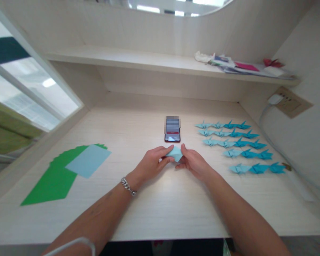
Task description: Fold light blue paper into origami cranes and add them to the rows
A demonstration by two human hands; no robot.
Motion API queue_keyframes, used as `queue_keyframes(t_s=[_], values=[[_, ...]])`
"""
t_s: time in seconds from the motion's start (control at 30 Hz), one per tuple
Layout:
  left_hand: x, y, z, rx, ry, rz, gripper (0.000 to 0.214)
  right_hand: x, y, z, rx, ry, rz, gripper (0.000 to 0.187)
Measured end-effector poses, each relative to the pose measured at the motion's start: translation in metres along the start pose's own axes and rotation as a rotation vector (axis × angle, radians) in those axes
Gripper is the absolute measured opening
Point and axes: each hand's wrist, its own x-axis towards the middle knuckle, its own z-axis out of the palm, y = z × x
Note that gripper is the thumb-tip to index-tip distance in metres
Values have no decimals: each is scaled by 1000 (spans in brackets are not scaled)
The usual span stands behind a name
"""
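L hand point(153, 161) & R hand point(194, 164) meet at mid-desk, both pinched on a small light-blue folded paper point(175, 153). L thumb + forefinger clamp its left edge; R fingertips close on its right edge. The paper sits between the hands, low over the desk point(160, 213). Can't tell if it rests on the wood or is lifted a hair.

Judgement: v. light, thin, holds a crease but crumples easily, prob. a bit slick on the smooth top. Best taken at folded edges/corners w/ fingertips and light pressure, not across the middle.

Chain bracelet point(128, 186) on L wrist. Just behind the paper a phone point(172, 138) lies flat, screen up. To the R, rows of paper cranes point(238, 144), pale to darker blue, well apart from the hands. To the L, a fanned stack of green sheets point(53, 177) w/ one pale-blue sheet point(88, 160) on top. Farther back, a shelf point(122, 58) w/ loose papers point(237, 65). On the R wall, a wall socket point(290, 103) w/ a white plug point(275, 99).
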Motion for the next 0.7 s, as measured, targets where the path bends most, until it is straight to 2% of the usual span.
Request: queue_keyframes(t_s=[0.13,0.23,0.33,0.4,0.47,0.6,0.7], values=[[0,1,1,67,-2,14,37,2,3,1,-19,102,-89,47],[0,1,1,34,1,-23,31,5,4,1,8,132,-112,47],[1,-1,-1,-106,-11,-138,24,7,3,-1,12,150,-152,52],[2,-4,-2,-216,-24,-209,24,7,3,-2,-43,169,-183,45],[4,-6,-2,-309,-42,-238,26,7,3,-2,-103,163,-195,36],[6,-7,0,-461,-73,-292,26,5,3,-2,-150,103,-167,36],[6,-7,5,-572,-36,-369,27,3,2,-2,-179,102,-180,30]])
